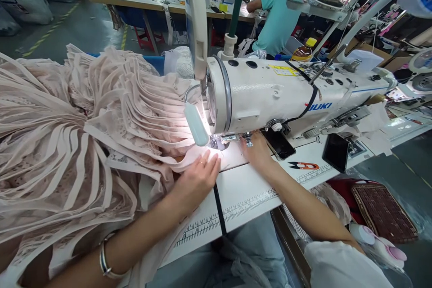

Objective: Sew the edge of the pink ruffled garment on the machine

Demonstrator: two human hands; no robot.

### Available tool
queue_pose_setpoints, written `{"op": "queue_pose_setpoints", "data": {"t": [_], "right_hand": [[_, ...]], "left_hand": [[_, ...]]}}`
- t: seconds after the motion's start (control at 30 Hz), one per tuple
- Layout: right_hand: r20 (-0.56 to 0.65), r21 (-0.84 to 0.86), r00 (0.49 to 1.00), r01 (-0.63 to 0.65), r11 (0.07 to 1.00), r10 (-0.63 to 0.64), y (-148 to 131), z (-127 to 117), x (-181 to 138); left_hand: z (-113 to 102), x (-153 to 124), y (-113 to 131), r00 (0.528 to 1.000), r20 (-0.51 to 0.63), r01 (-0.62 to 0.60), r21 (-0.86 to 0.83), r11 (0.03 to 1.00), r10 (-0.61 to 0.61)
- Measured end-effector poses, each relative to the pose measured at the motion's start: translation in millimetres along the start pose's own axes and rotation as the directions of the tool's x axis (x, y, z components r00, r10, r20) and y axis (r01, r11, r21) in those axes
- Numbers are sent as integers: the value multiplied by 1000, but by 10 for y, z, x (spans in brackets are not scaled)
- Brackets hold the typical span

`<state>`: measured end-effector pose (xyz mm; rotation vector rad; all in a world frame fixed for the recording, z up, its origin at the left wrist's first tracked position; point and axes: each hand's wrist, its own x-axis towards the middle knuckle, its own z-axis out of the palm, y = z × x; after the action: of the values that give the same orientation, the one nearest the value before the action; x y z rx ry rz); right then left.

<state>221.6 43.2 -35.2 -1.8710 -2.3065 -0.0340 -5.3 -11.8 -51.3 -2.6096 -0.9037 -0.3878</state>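
A white sewing machine (259,94) stands in front of me, its lamp lighting the needle plate (219,144). My left hand (200,173) lies flat, fingers stretched, on the edge of a pale pink fabric piece (189,157) just left of the needle area. My right hand (258,150) reaches in beside the presser foot (248,138); the machine head hides its fingertips, so its grip does not show. A big heap of pale pink lace-trimmed garments (128,108) spreads over the left side and runs up to my left hand.
Right of my right hand lie a phone (280,144), orange thread snips (303,165) and a dark flat device (336,152). A printed ruler (232,210) runs along the table's front edge. Beyond the machine, a person in a turquoise shirt (275,18) sits at another table (135,0).
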Motion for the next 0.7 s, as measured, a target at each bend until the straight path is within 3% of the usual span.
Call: {"op": "queue_pose_setpoints", "data": {"t": [0.1, 0.17, 0.33, 0.53, 0.7], "right_hand": [[33, 79, 984, 172, 982, -175, -139, 51, -79], [63, 101, 974, 211, 972, -218, -210, 58, -132], [64, 37, 970, 234, 972, -236, -259, -34, -182], [201, -105, 967, 183, 978, -159, -274, -115, -112], [298, -90, 949, 133, 987, -101, -396, -162, 13]], "left_hand": [[-24, -5, 106, 995, -11, -98, 38, 994, 99], [-27, -10, 122, 998, 1, -62, 51, 997, 62], [-17, -6, 74, 994, 67, 85, 74, 994, -90], [-8, 15, 31, 997, 57, 58, 6, 998, -59], [8, 11, 30, 992, 69, 108, -51, 993, -105]]}}
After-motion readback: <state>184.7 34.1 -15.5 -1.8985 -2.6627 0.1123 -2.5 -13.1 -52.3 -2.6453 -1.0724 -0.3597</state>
